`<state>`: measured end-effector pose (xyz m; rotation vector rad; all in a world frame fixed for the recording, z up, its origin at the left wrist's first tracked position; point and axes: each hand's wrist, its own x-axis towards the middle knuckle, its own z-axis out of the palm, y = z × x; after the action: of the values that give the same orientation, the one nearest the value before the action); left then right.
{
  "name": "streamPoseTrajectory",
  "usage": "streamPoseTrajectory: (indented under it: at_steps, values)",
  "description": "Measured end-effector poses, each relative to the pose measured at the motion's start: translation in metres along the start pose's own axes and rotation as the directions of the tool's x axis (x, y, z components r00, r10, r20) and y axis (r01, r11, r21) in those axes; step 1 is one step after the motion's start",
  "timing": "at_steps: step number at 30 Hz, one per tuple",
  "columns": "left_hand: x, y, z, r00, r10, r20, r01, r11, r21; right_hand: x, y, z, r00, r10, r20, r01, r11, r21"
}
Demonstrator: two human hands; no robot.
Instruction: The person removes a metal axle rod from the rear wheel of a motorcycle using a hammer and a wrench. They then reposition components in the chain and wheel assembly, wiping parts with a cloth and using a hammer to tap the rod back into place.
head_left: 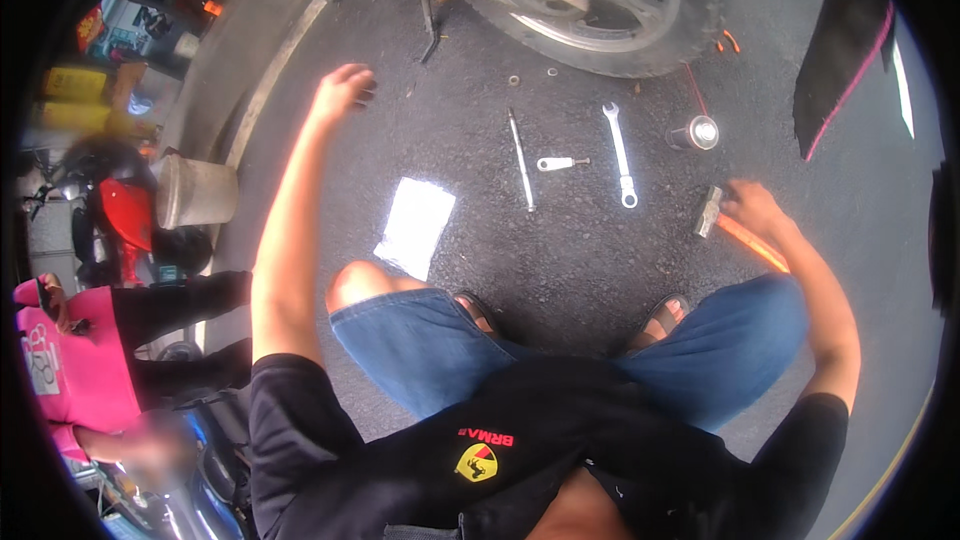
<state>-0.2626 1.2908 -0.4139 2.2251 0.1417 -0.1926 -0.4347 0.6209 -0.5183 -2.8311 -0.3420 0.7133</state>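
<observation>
on dark asphalt (560, 260): cannot tell state of right grip (754, 206) at hammer (736, 230); left grip (345, 93) empty, loosely apart. for control, grasp handle (757, 245) low.

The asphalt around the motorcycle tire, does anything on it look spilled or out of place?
No spill shows. Two small rings lie loose on the asphalt, close to the motorcycle tire; that looks slightly odd, since such small parts might get lost.
</observation>
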Motion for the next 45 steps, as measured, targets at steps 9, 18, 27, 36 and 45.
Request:
streamPoseTrajectory:
  at_steps: [9,18,27,36,45]
  values:
    - [0.088,-0.051,0.192,0.950,0.111,0.291,-0.260,0.798,0.544,0.048,-0.222,-0.166,0.918,-0.363,-0.159,0.315,0.912,-0.261]
    - [0.147,-0.098,0.286,0.975,0.189,0.115,-0.221,0.857,0.465,-0.026,-0.274,-0.163,0.985,0.090,0.147,-0.047,0.961,-0.272]
    - [0.150,-0.045,0.298,0.951,0.270,-0.151,-0.284,0.955,-0.085,-0.013,-0.301,-0.166,0.983,0.083,0.162,-0.036,0.961,-0.273]
    - [0.142,0.027,0.203,0.892,0.430,-0.138,-0.439,0.755,-0.487,0.070,-0.263,-0.103,0.965,-0.013,0.260,0.039,0.995,-0.096]
    - [0.018,-0.179,0.184,0.970,0.152,0.191,-0.230,0.825,0.516,0.216,-0.248,0.115,0.980,-0.098,-0.174,0.082,0.992,-0.096]
